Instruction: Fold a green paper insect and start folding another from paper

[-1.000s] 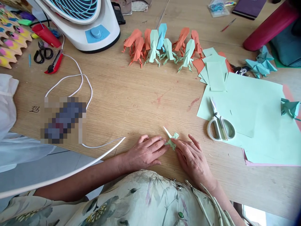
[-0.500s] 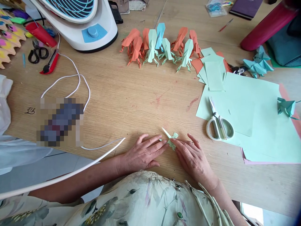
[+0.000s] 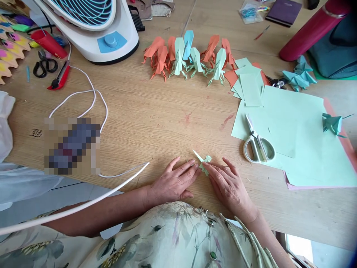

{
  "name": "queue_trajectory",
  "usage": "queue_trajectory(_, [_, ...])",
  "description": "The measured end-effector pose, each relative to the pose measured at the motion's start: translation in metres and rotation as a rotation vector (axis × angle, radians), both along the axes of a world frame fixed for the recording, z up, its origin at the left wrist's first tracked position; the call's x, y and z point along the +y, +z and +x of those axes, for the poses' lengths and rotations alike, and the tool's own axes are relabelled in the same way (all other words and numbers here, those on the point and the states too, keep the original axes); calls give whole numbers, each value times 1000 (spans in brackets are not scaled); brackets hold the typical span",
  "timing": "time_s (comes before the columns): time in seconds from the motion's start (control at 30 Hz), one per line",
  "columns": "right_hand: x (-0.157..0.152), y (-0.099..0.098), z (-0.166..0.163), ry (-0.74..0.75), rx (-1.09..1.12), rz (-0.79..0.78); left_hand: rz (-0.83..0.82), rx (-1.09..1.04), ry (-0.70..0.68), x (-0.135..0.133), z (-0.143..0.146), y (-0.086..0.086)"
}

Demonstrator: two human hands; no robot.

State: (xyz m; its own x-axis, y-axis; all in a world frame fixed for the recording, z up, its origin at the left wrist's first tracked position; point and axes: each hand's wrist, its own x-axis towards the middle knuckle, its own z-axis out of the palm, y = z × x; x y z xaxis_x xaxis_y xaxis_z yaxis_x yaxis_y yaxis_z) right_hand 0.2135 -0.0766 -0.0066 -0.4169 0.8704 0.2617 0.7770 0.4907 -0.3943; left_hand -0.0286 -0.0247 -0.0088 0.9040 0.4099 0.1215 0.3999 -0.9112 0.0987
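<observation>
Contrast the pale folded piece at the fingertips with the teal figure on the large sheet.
The folded piece is pale green; the teal figure is darker. The right hand touches the folded piece; no hand touches the teal figure. Both are folded paper.

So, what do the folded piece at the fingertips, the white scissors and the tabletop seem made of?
Folded piece: matt paper, apparently, by its thin creased flaps. White scissors: shiny blades suggest metal; smooth handles, probably plastic. Tabletop: satin, with grain lines; wood or laminate.
</observation>
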Motion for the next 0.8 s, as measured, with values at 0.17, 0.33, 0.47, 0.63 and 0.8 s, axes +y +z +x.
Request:
queue_trajectory(0.17, [-1,0,0,6,-5,-7,-20,-23,-18,1,0,-2])
queue_trajectory(0.33, [-1,0,-1,20,-17,14,-43,-31,-2,-1,2,-4])
queue_trajectory(0.47, [-1,1,-3,-9,-17,21,-106,-42,-4,-1,-1,-2])
queue_trajectory(0.63, [-1,7,-8,-70,9,9,-240,-111,83,5,2,18])
queue_trajectory(0.8, [-1,9,-10,-84,46,8,-300,-216,359,19,22,35])
